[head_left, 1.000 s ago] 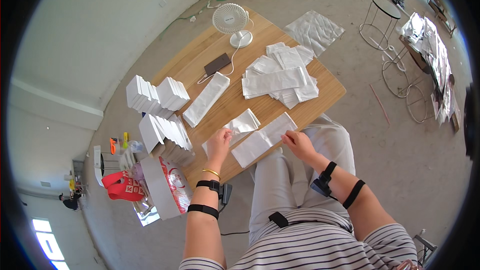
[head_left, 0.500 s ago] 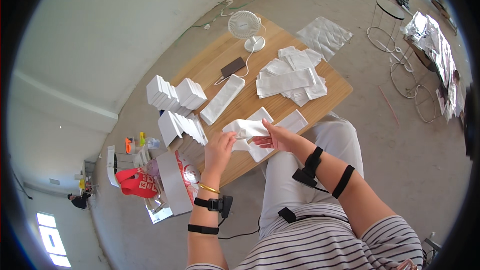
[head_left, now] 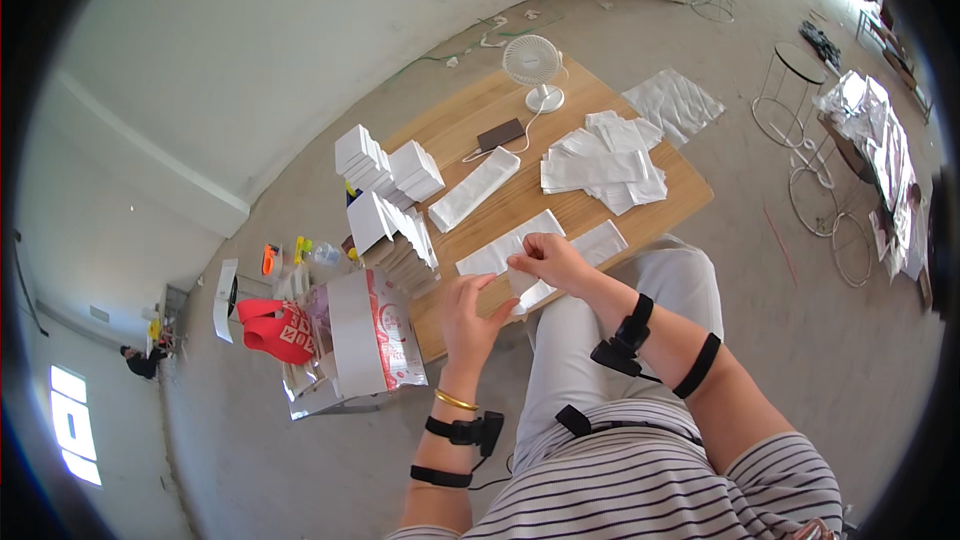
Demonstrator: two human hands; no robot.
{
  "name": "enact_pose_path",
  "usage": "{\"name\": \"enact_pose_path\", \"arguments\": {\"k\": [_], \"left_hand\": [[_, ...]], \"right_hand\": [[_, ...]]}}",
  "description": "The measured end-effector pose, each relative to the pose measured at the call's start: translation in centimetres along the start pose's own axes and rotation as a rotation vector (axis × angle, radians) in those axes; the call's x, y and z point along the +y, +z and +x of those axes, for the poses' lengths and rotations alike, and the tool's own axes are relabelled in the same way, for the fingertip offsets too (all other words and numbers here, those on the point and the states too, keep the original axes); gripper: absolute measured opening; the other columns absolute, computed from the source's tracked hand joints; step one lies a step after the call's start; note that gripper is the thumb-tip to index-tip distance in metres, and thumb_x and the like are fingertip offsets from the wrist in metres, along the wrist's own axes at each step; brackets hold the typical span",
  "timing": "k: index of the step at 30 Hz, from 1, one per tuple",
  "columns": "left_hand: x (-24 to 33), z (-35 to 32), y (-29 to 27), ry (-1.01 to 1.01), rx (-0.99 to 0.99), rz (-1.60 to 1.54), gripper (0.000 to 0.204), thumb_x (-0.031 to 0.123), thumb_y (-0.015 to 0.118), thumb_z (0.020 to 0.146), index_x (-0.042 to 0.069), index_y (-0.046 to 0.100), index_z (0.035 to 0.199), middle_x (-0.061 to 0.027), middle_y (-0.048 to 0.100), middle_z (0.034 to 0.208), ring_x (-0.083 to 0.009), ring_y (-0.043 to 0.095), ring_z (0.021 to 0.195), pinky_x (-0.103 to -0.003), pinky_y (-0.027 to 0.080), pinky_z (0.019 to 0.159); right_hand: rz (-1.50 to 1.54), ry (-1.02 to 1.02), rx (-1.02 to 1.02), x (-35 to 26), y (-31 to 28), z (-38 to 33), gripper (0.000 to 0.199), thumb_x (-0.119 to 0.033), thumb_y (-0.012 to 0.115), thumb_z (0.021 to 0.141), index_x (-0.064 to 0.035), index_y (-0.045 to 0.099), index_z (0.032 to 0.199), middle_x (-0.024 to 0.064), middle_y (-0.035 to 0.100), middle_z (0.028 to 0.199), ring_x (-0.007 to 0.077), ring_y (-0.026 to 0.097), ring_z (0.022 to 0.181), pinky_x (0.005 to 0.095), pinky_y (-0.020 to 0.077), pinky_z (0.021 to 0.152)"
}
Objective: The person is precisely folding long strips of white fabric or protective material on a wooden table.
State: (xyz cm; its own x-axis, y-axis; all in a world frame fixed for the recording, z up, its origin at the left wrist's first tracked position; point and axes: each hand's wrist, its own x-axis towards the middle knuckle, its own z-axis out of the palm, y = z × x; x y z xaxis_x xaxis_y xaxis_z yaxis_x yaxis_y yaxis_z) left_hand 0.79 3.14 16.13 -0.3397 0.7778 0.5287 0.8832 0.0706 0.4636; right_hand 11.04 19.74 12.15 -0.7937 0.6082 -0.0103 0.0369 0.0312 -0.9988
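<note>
Above the near edge of the wooden table (head_left: 680, 185), my left hand (head_left: 468, 318) is open, thumb and fingers apart with nothing between them. Just to its right, my right hand (head_left: 555, 264) has its fingertips pinched together; whatever they hold, if anything, is too small to make out. Below the hands lie flat white strips: one strip (head_left: 492, 254) by the left fingertips, another white strip (head_left: 604, 240) to the right, and a third (head_left: 532, 298) partly hidden under the right hand. Farther off are a long white packet (head_left: 475, 188) and a loose pile of white sleeves (head_left: 600, 168).
Stacks of white flat pieces (head_left: 395, 240) stand at the table's left edge. Toward the back are a dark power bank (head_left: 500, 134) and a white fan (head_left: 532, 62). Left of the table sit a box (head_left: 358, 335) and a red bag (head_left: 280, 330). Stools (head_left: 800, 64) stand right.
The crumpled white piece held between both hands is no longer seen there. My left hand has let go and opened; my right fingers have closed to a pinch. The view has shifted.
</note>
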Motion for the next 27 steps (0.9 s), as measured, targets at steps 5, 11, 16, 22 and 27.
{"name": "enact_pose_path", "arguments": {"k": [5,11,16,22,27], "left_hand": [[1.1,-1.3,1.5,-0.133,0.080,-0.165,0.040,0.019,0.085,0.073,0.003,0.064,0.103,-0.0090,0.066,0.096,-0.0257,0.064,0.089,-0.037,0.051,0.078],[0.7,-2.6,2.0,-0.331,0.047,-0.484,0.027,0.007,0.078,0.083,-0.002,0.062,0.103,-0.0090,0.070,0.093,-0.0153,0.068,0.083,-0.029,0.054,0.076],[-0.8,-3.6,2.3,-0.452,0.103,-0.747,0.024,0.012,0.070,0.092,-0.003,0.063,0.109,-0.0084,0.070,0.097,-0.0151,0.068,0.086,-0.029,0.054,0.080],[-4.9,-4.4,2.6,-0.690,0.322,-0.908,0.021,0.015,0.061,0.099,-0.003,0.062,0.110,-0.0066,0.068,0.096,-0.0131,0.066,0.084,-0.027,0.055,0.077],[-10.2,-4.5,-1.8,-0.798,0.579,-0.648,0.024,0.016,0.062,0.097,-0.001,0.061,0.113,-0.0068,0.068,0.098,-0.0129,0.066,0.083,-0.026,0.054,0.075]], "right_hand": [[-0.023,-0.015,-0.001,-2.6,0.5,-0.9,0.040,-0.032,0.079,0.083,-0.0037,0.054,0.070,-0.0001,0.053,0.066,0.0097,0.042,0.062,0.0297,0.0381,0.054],[-0.013,0.009,-0.064,-3.2,1.0,-1.2,0.040,-0.037,0.081,0.083,-0.0036,0.058,0.076,-0.0006,0.055,0.070,0.0086,0.046,0.064,0.0279,0.0391,0.055],[0.122,0.029,-0.200,-3.1,2.0,-0.7,0.034,-0.033,0.075,0.089,-0.0025,0.063,0.083,-0.0007,0.060,0.074,0.0078,0.051,0.066,0.0262,0.0416,0.058],[0.155,0.040,-0.265,-1.6,4.0,2.2,0.027,-0.030,0.067,0.096,-0.0041,0.065,0.089,-0.0027,0.062,0.078,0.0064,0.052,0.069,0.0250,0.0415,0.062],[0.183,0.113,-0.179,-1.6,5.3,6.1,0.026,-0.032,0.066,0.096,-0.0062,0.068,0.095,-0.0031,0.062,0.081,0.0060,0.052,0.072,0.0240,0.0412,0.062]]}}
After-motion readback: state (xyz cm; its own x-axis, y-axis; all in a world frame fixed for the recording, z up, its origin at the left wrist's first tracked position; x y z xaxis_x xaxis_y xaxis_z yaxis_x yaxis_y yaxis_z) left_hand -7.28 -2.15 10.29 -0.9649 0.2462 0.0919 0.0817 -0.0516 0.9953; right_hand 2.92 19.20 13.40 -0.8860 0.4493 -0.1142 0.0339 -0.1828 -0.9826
